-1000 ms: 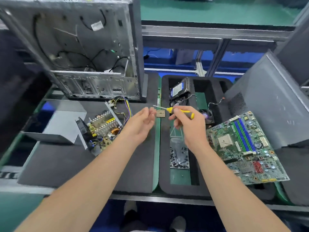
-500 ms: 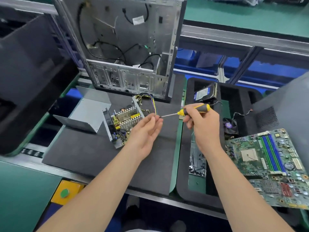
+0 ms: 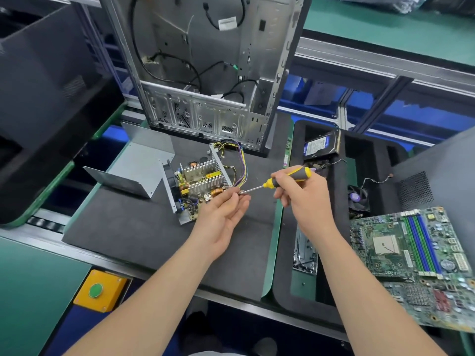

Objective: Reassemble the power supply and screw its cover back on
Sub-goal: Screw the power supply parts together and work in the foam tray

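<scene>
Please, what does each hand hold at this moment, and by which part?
The right hand grips the screwdriver round its yellow-and-black handle. The left hand touches the shaft's tip with its fingertips; whether it pinches anything there cannot be told.

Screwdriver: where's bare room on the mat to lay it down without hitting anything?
Best patch: the near side of the black mat, bordered behind by the cover and the open power supply, in front by its own edge. A narrower strip runs between power supply and green divider. The right tray is crowded: hard drive, fan, motherboard.
</scene>
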